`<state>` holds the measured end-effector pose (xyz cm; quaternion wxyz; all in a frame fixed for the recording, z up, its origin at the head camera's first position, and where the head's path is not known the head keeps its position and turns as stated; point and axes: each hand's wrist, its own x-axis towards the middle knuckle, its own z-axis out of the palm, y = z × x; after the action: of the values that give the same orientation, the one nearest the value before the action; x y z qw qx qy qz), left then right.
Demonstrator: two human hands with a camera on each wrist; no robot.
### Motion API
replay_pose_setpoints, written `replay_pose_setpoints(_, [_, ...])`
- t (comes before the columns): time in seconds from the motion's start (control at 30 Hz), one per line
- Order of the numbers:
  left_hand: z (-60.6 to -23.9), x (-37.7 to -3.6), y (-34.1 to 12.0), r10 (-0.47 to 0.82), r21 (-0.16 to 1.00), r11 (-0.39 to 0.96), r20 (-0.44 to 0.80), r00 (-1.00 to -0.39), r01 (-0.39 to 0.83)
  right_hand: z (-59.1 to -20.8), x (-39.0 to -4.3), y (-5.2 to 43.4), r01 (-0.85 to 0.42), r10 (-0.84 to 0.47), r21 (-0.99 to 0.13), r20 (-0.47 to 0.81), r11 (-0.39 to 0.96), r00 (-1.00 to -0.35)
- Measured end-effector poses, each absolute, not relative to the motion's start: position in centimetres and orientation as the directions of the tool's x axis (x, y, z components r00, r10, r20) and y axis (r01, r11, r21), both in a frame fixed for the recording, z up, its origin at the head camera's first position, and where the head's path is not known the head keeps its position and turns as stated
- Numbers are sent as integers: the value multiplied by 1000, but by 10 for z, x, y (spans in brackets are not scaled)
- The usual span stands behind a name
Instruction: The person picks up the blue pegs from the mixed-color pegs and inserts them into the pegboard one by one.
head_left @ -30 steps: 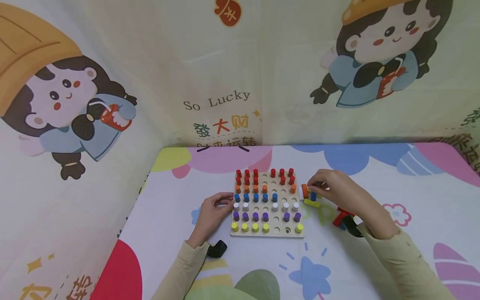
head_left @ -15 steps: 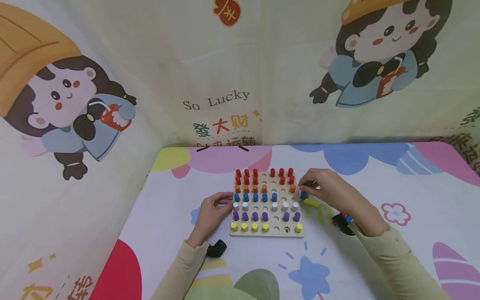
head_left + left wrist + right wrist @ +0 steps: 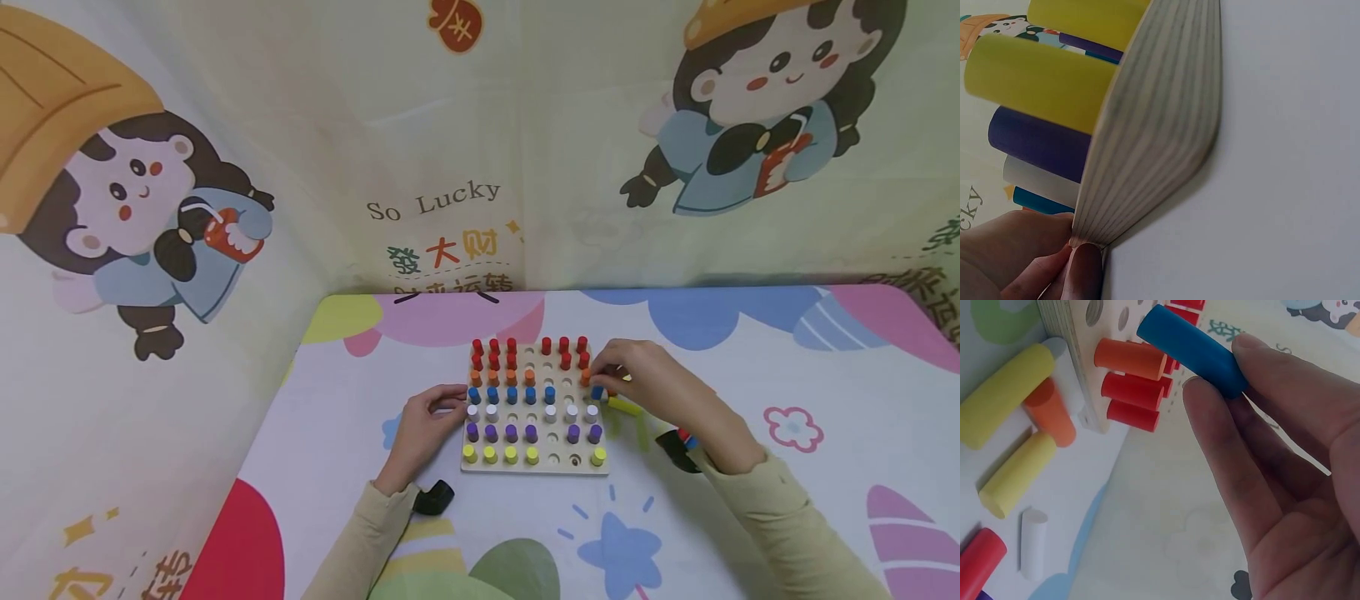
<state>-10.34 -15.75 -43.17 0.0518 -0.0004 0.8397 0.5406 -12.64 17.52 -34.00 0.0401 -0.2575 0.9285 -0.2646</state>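
Note:
A wooden pegboard (image 3: 540, 468) lies on the table with rows of coloured pegs and several bare holes. My left hand (image 3: 426, 429) holds the board's left edge; in the left wrist view its fingers (image 3: 1029, 234) meet at the side of the layered wood. Thumb and fingers of my right hand (image 3: 648, 375) pinch a blue peg (image 3: 1194, 350) at one end. That peg is tilted, above the board's right edge, near an orange peg (image 3: 1130, 358) standing in its hole. The fingers partly hide the blue peg in the head view.
Right of the board lie loose pegs: yellow pegs (image 3: 1017, 474), an orange peg (image 3: 1050, 412), a white peg (image 3: 1034, 544) and a red peg (image 3: 980, 562). More loose pegs (image 3: 688, 437) are partly hidden by my right wrist. A patterned curtain (image 3: 570, 167) rises behind the table.
My right hand has taken the blue peg from among the loose pegs and moved left with it to the board's right edge. The left hand and board have stayed put.

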Motion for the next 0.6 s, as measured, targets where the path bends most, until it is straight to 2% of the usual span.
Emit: replay_pose_setpoints(0.6, [-429,-102,-158,60,912,406,-92,-994,-60,-343,-129,157,-412,-467,-554,46,723,-883])
